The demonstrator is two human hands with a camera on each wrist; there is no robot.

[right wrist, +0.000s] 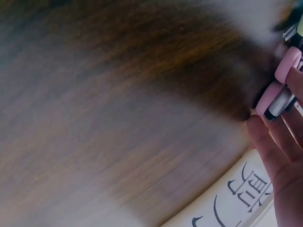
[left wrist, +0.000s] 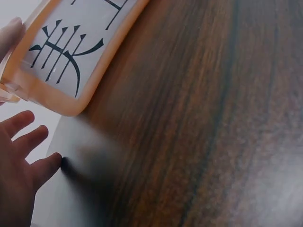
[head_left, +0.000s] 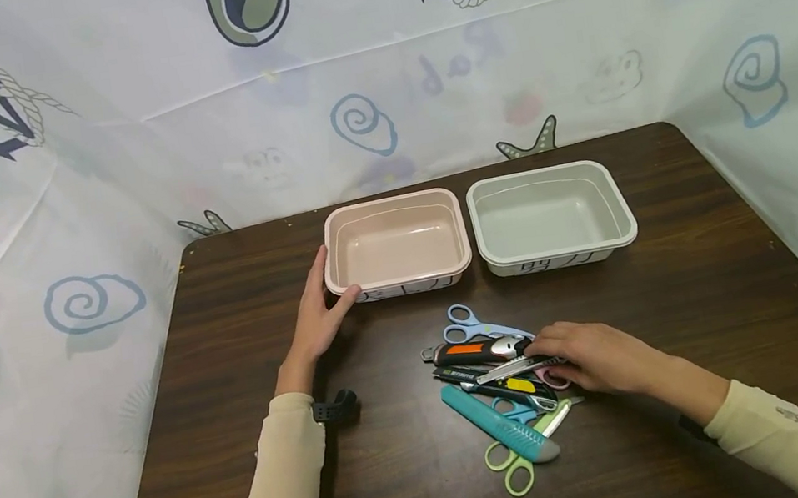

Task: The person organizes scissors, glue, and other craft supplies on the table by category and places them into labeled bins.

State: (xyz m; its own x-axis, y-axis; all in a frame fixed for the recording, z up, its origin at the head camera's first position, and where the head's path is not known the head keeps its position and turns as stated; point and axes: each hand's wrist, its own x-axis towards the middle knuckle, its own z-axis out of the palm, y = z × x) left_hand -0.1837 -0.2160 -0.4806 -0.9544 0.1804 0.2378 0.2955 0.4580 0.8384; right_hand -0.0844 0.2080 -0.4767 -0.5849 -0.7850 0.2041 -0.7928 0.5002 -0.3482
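Note:
My left hand (head_left: 317, 314) is at the left end of a pink plastic bin (head_left: 404, 284), thumb at its front corner and fingers spread along the side. In the left wrist view the bin's label (left wrist: 66, 54) bears black characters. My right hand (head_left: 602, 357) pinches a silver utility knife (head_left: 509, 368) over the pile. Beside its fingers are the pink handles of a pair of scissors (right wrist: 270, 98). An orange-and-black utility knife (head_left: 469, 352), a black utility knife with a yellow slider (head_left: 519, 385) and a teal utility knife (head_left: 497, 421) lie close by.
To the right of the pink bin stands a pale grey-green bin (head_left: 558, 253), also labelled. Light-blue scissors (head_left: 466, 329), blue scissors (head_left: 519, 414) and green scissors (head_left: 520, 477) lie in the pile on the dark wooden table (head_left: 398, 468). A patterned white curtain (head_left: 203, 140) borders the table.

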